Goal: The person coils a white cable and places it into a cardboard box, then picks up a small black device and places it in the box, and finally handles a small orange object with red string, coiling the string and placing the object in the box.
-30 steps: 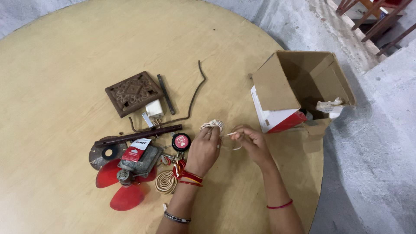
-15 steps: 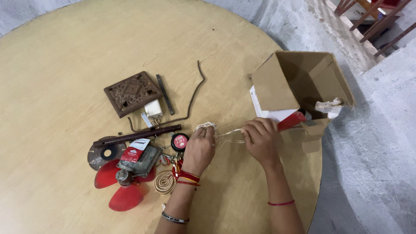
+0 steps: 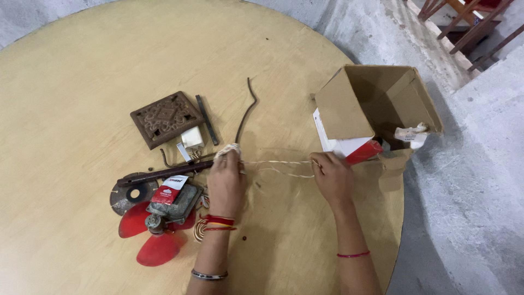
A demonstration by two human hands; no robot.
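Cord pulled out straight between both hands.

Pale cord point(image 3: 278, 164) now stretched above the round table point(image 3: 82, 65), where half a second earlier only a short loop showed. Left hand point(image 3: 226, 183) closed round the small coil point(image 3: 228, 149), shifted left over the brown bar point(image 3: 164, 173). Right hand point(image 3: 333, 177) pinching the free end beside the cardboard box point(image 3: 382, 109). More length unwound. Remaining coil largely hidden by fingers; box contents unclear.

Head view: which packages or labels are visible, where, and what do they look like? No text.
Cardboard box: at the table's right edge, right of the right hand, brown, on its side, flaps open.
Carton: against the box's near flap, rectangular, white with a red end.
Label: on the grey motor left of the left hand, small card, red with a white top.
No screens or signs.
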